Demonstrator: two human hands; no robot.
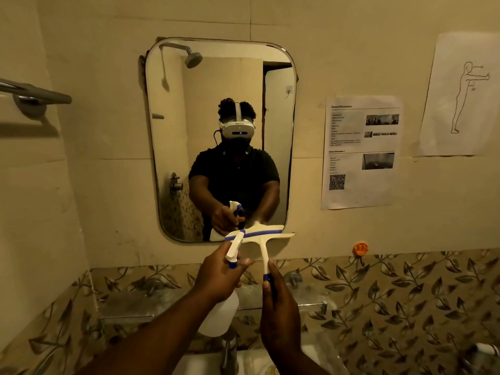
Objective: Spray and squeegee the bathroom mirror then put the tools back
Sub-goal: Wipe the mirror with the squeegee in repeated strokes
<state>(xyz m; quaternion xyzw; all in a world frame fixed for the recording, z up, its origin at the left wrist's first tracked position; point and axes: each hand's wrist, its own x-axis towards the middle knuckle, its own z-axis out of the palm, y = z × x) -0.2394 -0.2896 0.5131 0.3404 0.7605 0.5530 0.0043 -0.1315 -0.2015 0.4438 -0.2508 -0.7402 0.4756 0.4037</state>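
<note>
My left hand [216, 277] and right hand [280, 318] are bare: no gloves, rings, watch or bands. Behind the fingers, both wrists and forearms are uncovered all the way to the bottom edge of the view. Short, unpainted nails show on my left fingertips [246, 262] and on my right thumb. Past the fingers, my reflection shows a dark short-sleeved polo shirt with a collar, sleeves ending above the elbows. I wear a white headset, its strap running over the crown, with a dark cable hanging at one side
</note>
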